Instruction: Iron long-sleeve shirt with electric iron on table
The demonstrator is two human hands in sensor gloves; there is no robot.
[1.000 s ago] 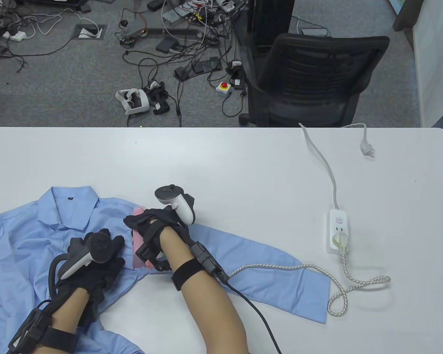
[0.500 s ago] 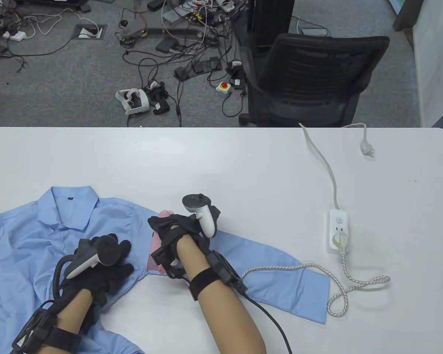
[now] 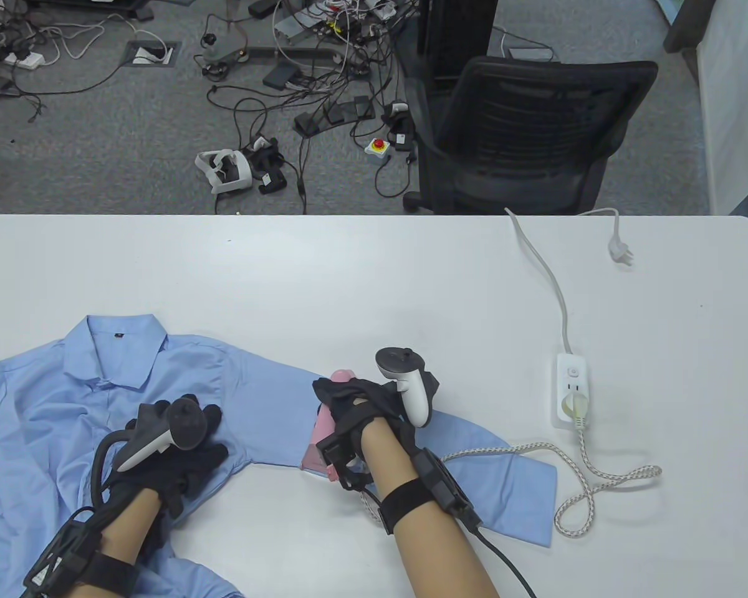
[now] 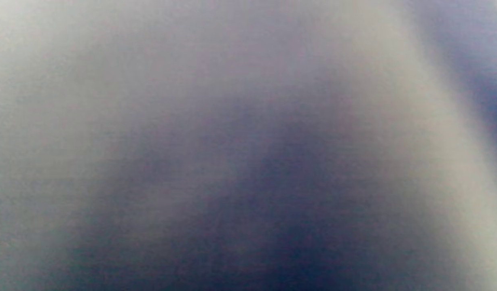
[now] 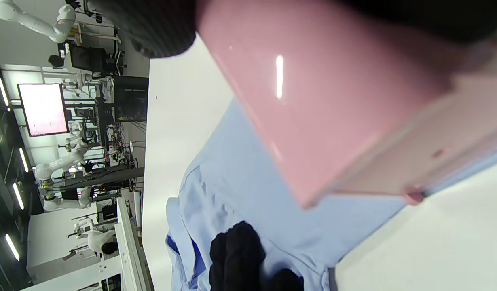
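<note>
A light-blue long-sleeve cotton shirt [image 3: 100, 398] is spread on the near left part of the white table [image 3: 374, 274], one sleeve stretched out to the right; a glossy pink electric iron [image 3: 324, 439] is set on that sleeve, about midway along it, and is gripped by the right hand [image 3: 364, 405], whose gloved fingers are curled round its top; the left hand [image 3: 181, 445] is laid on the shirt's chest with fingers spread and fairly straight, nothing being grasped; the iron's braided white cord [image 3: 586, 479] is plugged into a white power strip [image 3: 571, 398]; the left wrist view is filled by blurred fabric.
</note>
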